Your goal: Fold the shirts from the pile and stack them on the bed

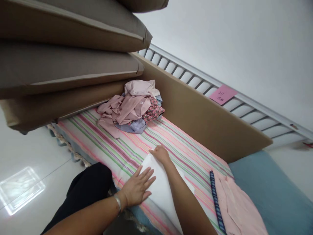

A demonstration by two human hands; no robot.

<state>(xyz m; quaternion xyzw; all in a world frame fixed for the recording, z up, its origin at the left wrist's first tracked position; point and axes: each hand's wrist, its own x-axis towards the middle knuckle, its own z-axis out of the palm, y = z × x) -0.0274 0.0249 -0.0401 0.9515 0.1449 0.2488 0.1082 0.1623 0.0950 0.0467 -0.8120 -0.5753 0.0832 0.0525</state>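
A white cloth [158,186] lies across the striped sheet [117,143], partly hidden under my forearms. My left hand [138,187], with a bracelet at the wrist, rests on the cloth's near edge with fingers spread flat. At the cloth's far tip, my right hand [160,153] is closed on its edge. Beyond my hands sits a crumpled heap of clothes [134,106], pink, floral and blue-grey. To the right lies a flat pink garment [237,202] next to a dark blue plaid strip [216,199].
Large grey-brown cushions [70,65] are stacked at the left. A brown board [195,111] leans along a grey slatted rail [188,76] bearing a pink note [223,94]. Blue fabric [274,186] covers the right end. My dark-clothed knee [90,182] is by the near edge.
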